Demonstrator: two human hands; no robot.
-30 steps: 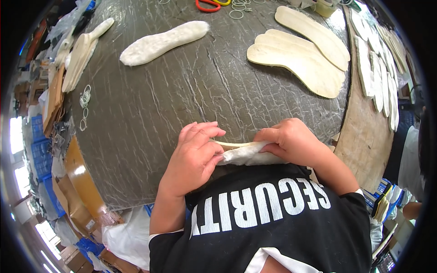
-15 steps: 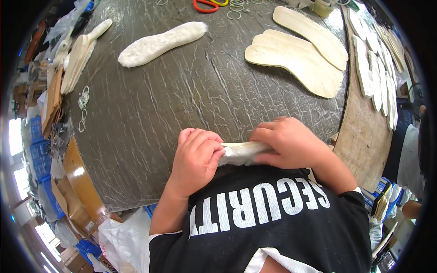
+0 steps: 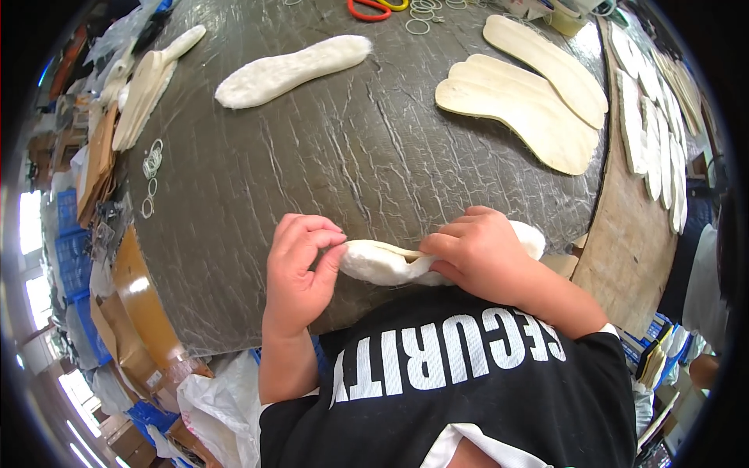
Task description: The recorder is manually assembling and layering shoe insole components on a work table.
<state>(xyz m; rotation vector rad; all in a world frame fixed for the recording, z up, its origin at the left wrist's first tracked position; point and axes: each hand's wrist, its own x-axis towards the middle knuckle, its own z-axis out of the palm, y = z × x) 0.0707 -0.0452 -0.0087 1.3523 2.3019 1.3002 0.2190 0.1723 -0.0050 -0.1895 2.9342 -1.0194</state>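
Close to my body I hold white fleece insoles [image 3: 374, 264], apparently a pair laid together, with a cream backing edge showing along the top. My right hand [image 3: 484, 256] is closed round their middle, thumb below and fingers above, and hides that part. Their far right end [image 3: 528, 239] sticks out past my right wrist. At the left end, the thumb and fingertips of my left hand [image 3: 303, 261] pinch at the tip; the contact is small and partly hidden.
A single fleece insole [image 3: 292, 70] lies at the far left. Cream insoles [image 3: 515, 109] overlap at the far right. Pale rings [image 3: 152, 160], red-handled scissors [image 3: 368, 9] and more rings [image 3: 425, 12] lie about. Stacked insoles [image 3: 148, 97] and rows of white insoles [image 3: 655, 140] line the sides.
My left hand has slid left to the end of the insoles, uncovering more white fleece. The right end of the insoles now shows beyond my right hand. The view has shifted slightly.
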